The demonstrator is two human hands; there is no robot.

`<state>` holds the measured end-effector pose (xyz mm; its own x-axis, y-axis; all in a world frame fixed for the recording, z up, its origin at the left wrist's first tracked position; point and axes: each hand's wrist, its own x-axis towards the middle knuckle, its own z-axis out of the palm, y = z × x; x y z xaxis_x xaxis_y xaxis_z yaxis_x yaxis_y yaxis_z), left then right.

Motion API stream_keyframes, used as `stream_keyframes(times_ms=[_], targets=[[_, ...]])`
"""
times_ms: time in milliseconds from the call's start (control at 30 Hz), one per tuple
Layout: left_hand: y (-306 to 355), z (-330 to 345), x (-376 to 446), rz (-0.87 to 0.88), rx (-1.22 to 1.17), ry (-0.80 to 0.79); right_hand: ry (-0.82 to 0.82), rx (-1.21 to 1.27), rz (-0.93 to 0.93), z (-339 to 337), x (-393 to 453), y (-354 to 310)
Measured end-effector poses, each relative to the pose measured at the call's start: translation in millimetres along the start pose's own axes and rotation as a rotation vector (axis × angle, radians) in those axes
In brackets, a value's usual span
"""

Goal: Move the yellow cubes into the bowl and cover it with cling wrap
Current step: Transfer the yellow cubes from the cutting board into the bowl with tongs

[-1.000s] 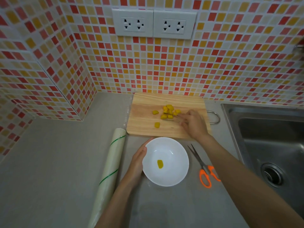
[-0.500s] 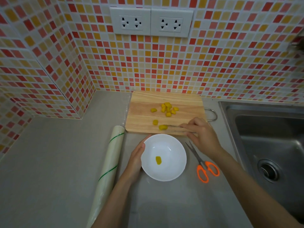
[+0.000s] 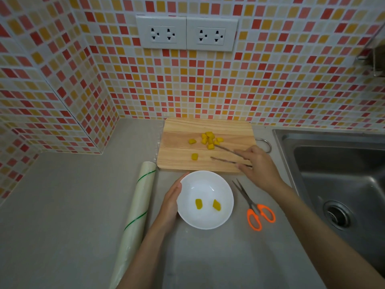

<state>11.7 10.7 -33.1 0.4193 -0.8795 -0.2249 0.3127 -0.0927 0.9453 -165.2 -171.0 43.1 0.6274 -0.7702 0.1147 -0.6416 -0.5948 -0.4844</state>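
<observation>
A second yellow cube (image 3: 216, 205) now lies in the white bowl (image 3: 227, 190) beside the first (image 3: 198, 203) — half a second ago there was only one, and a cube was being carried off the front edge of the cutting board (image 3: 181, 161). So that cube has been dropped in, and the right hand (image 3: 259, 166) has swung back over the board. Its grip is closed around the handles of a pair of metal tongs (image 3: 226, 154), whose two arms are spread apart and carry nothing; the upper tip reaches toward the pile of cubes (image 3: 210, 138) at the middle of the board.

The left hand (image 3: 171, 202) rests flat against the bowl's left side, fingers straight, steadying rather than clasping it, as it did a moment ago.

Most cubes remain on the board: the pile, one loose cube (image 3: 192, 141) to its left and another (image 3: 194, 156) nearer the front edge. The transfer looks barely started — the next pick is probably from the pile. The cling wrap roll (image 3: 136, 213) lies untouched on the surface left of the bowl, the orange-handled scissors (image 3: 253, 207) to its right.
</observation>
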Motion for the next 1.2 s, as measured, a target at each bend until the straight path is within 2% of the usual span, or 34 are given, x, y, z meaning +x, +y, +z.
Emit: stream_keyframes(times_ms=[100, 300, 433, 567, 833, 967, 1067, 1200], targets=[[1, 1, 1, -0.018, -0.019, 0.017, 0.010, -0.017, 0.150, 16, 23, 3], [-2, -1, 2, -0.040, -0.044, 0.024, -0.006, -0.161, 0.179, 54, 50, -16], [-2, -1, 3, -0.038, -0.014, 0.023, 0.040, -0.253, 0.250, 71, 56, -20], [-3, -2, 3, -0.036, -0.015, 0.033, 0.103, -0.122, 0.287, 70, 50, -20], [-2, -2, 2, -0.018, -0.020, 0.029, 0.214, 0.161, 0.115, 34, 10, -34], [-2, 0, 3, -0.035, 0.001, 0.082, 0.108, 0.241, 0.014, 27, -23, -44], [-1, 1, 3, -0.075, -0.001, 0.088, -0.007, 0.093, -0.043, 24, -40, -41], [2, 3, -2, 0.011, -0.012, 0.048, -0.103, -0.015, -0.065, 14, -44, -33]])
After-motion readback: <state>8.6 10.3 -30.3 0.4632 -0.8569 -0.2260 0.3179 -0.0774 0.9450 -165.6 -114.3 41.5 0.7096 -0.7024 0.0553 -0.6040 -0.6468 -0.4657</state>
